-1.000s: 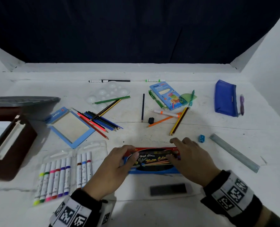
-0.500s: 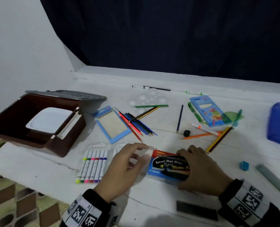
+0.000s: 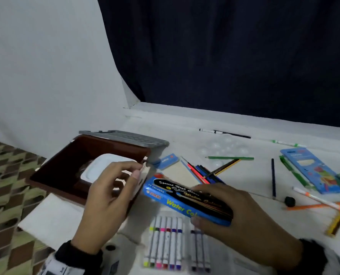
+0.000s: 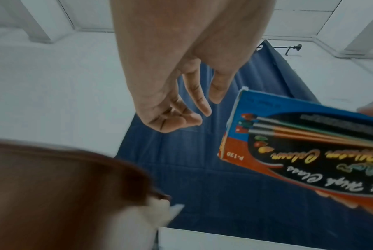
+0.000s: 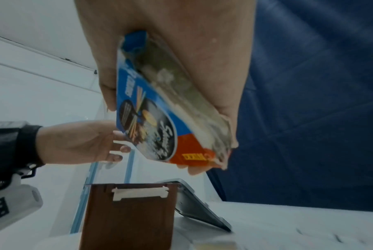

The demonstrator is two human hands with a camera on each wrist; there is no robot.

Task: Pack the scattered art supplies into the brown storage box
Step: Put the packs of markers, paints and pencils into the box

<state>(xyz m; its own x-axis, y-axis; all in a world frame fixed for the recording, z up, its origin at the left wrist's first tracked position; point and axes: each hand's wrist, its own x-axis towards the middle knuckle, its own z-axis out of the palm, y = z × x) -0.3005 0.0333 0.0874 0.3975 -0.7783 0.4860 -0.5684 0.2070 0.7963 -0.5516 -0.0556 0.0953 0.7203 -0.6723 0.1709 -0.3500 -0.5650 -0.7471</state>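
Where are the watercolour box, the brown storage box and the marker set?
watercolour box [image 3: 177, 203]: head view, blue side panel.
brown storage box [image 3: 52, 171]: head view, left inner wall.
marker set [image 3: 165, 247]: head view, white marker barrels.

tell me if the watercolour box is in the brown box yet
Not yet. The right hand holds the watercolour box in the air beside the brown storage box.

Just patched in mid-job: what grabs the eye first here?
The blue water colour box, gripped in the right hand and lifted off the table, just right of the open brown storage box. The left hand hovers empty over the storage box's near corner.
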